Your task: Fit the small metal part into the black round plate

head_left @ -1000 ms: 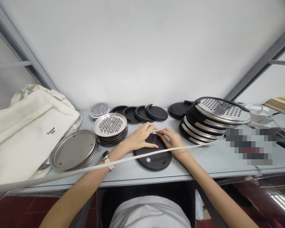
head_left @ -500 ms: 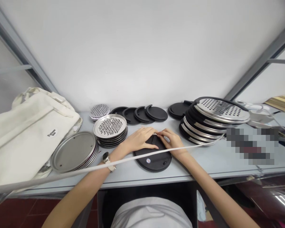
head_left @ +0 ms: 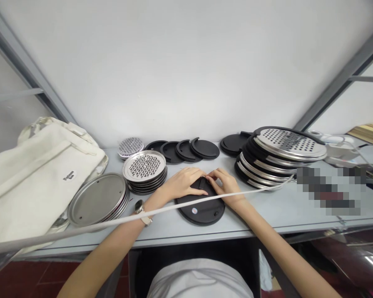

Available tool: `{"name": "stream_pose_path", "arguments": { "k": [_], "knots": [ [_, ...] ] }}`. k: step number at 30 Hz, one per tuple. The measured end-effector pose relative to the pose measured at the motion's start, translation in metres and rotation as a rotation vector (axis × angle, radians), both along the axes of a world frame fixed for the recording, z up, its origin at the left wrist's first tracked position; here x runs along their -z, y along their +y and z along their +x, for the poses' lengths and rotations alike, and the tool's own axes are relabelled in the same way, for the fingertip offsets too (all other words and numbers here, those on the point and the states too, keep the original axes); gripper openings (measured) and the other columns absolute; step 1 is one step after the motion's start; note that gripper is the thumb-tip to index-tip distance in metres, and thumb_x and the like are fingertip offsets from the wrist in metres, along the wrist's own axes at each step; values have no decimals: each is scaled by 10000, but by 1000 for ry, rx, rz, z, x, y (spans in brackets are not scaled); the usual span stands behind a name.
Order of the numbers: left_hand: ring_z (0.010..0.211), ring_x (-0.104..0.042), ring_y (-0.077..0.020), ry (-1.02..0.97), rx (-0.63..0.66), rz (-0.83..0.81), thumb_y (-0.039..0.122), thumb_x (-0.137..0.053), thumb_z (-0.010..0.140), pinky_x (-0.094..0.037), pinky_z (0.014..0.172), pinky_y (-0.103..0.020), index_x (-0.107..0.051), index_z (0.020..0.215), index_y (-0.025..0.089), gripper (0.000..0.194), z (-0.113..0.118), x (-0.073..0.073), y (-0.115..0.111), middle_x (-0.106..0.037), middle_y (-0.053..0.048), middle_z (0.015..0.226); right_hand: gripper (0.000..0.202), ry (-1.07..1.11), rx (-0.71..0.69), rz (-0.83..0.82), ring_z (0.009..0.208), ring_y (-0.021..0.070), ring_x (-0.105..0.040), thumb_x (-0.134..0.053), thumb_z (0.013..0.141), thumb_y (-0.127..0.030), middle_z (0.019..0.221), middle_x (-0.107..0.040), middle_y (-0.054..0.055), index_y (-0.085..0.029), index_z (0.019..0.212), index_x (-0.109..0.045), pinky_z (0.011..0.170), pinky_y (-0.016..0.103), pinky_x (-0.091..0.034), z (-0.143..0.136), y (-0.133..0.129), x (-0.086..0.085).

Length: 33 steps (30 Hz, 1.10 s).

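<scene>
Black disc (head_left: 203, 213), one: lies flat by the middle of the near edge of the desk (head_left: 267, 211), its main span on the near side of the fingertips; its longer axis appears to run from that edge toward the far one, though the hands hide much of the far end. Rectangular tab (head_left: 202, 183), one, at that end, between the hands. Round sticker (head_left: 194, 211), one, and dark knob (head_left: 215, 213), one, on the nearer part. Hands, two, about equally near the tab: left hand (head_left: 185, 183), thumb spread from the fingers and laid on the disc, fingers reaching past the tab; right hand (head_left: 225, 186), thumb and forefinger drawn together at the far rim, what they pinch too small to tell. Pale cord (head_left: 174, 208), one, crossing in front of both forearms. Wristwatch (head_left: 139, 207), one, left wrist. Metal plates (head_left: 96, 198), one stack, near edge, left; layers uncounted. Cream bag (head_left: 43, 174), one, left end. Grater plates (head_left: 144, 165), one stack, farther in. Black-and-metal stack (head_left: 281, 159), one, right, perforated plate uppermost. Along the far edge: small graters (head_left: 130, 147), one pile; black covers (head_left: 205, 148), four overlapping, some perhaps doubled; black rounds (head_left: 233, 142), one group, partly hidden.
</scene>
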State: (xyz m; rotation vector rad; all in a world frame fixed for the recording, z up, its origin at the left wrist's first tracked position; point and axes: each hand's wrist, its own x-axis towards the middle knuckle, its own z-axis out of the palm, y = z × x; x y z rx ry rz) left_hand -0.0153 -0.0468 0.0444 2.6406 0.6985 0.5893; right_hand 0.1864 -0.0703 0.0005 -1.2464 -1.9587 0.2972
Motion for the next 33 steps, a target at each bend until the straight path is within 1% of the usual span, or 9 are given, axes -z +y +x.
{"name": "stream_pose_path", "arguments": {
  "k": [4, 9, 11, 14, 17, 23, 28, 33],
  "knots": [
    [1116, -542, -261, -8, 5, -7, 454, -611, 838, -395, 992, -365, -549, 1195, 177, 456, 0, 0, 0, -619, -103, 1173, 173, -13, 14, -4, 728, 193, -562, -477, 906, -271, 767, -556, 49, -207, 761, -548, 702, 322, -470, -1, 0, -1],
    [1126, -546, -264, -10, -24, -55, 441, -623, 829, -396, 1013, -382, -566, 1189, 277, 399, 0, -1, -1, -623, -57, 1200, 158, -50, 28, -17, 724, 191, -545, -458, 900, -249, 767, -543, 51, -204, 759, -512, 689, 311, -454, -1, 0, -2],
    [1134, -546, -252, -6, -26, -53, 460, -610, 832, -402, 1016, -376, -559, 1194, 297, 400, 0, -1, -1, -620, -43, 1208, 156, -69, 36, -27, 721, 189, -538, -446, 901, -241, 768, -535, 51, -201, 763, -506, 691, 310, -449, -2, 0, -1],
    [1138, -552, -237, 8, -9, -13, 501, -598, 828, -415, 1009, -368, -544, 1208, 252, 458, 0, 0, 0, -621, -58, 1197, 154, -84, 39, -29, 719, 189, -534, -441, 901, -242, 769, -532, 50, -200, 768, -507, 689, 308, -445, -1, 1, 0],
    [1131, -560, -238, 14, -1, 21, 504, -602, 825, -425, 1000, -367, -546, 1209, 201, 492, -1, 1, 1, -624, -82, 1183, 147, -86, 37, -34, 723, 191, -534, -440, 900, -239, 774, -534, 52, -201, 777, -513, 688, 307, -444, -1, 1, 1],
    [1152, -547, -249, 4, -36, 5, 471, -599, 837, -434, 1003, -380, -541, 1233, 268, 449, -1, 0, -2, -616, -56, 1219, 142, -79, 39, -64, 730, 190, -531, -440, 901, -229, 777, -524, 49, -204, 778, -506, 707, 308, -444, -1, 1, 0],
    [1162, -542, -254, -1, -27, 6, 458, -618, 830, -430, 1008, -381, -534, 1239, 201, 490, 0, 1, -1, -604, -89, 1238, 150, -100, 52, -76, 728, 190, -533, -441, 902, -242, 773, -514, 43, -210, 765, -494, 709, 304, -444, -1, 1, 0],
    [1153, -552, -268, -45, -19, -4, 461, -663, 792, -437, 987, -401, -529, 1238, 187, 540, 1, 8, 3, -611, -110, 1221, 146, -127, 69, -94, 738, 198, -532, -434, 911, -262, 784, -522, 48, -214, 785, -491, 720, 312, -446, 0, 2, 3]
  ]
}}
